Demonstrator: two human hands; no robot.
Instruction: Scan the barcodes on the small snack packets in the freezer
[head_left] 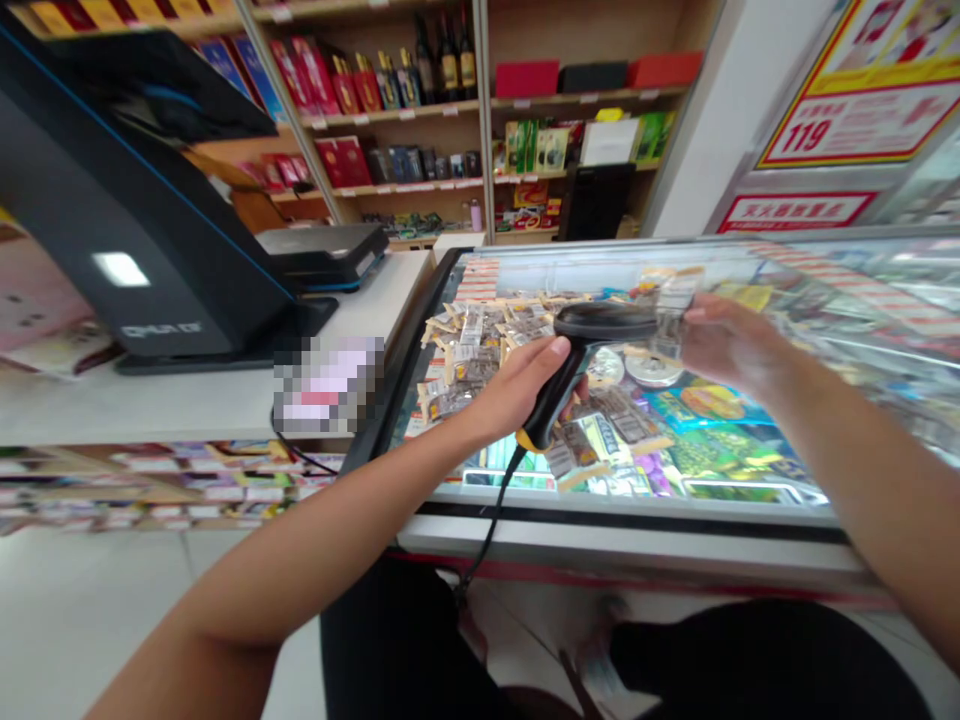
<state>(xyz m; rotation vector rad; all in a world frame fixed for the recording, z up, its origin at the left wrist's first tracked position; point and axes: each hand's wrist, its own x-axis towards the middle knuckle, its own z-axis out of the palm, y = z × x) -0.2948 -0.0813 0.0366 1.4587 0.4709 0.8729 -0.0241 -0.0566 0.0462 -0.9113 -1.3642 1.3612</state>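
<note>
My left hand (pixel 525 385) is wrapped round the handle of a black barcode scanner (pixel 606 322) with a yellow-tipped base, thumb on top. Its cable (pixel 499 510) runs down over the freezer's front edge. Pinched in my right hand (pixel 724 340), blurred by motion, is a small clear packet (pixel 671 300) right at the scanner's head; its contents are not clear. Under both hands lie many small packets with brown contents and white labels (pixel 472 345), spread over the glass top of a chest freezer (pixel 600 268). Coloured frozen-food bags (pixel 712 450) show through the glass.
To the left, a dark checkout terminal (pixel 172 240) and a flat black scale (pixel 322 250) stand on a white counter (pixel 75 405), near a pixelated item (pixel 330 385). Shelves with bottles and boxes (pixel 405 110) line the back. A sign (pixel 799 212) hangs at the right.
</note>
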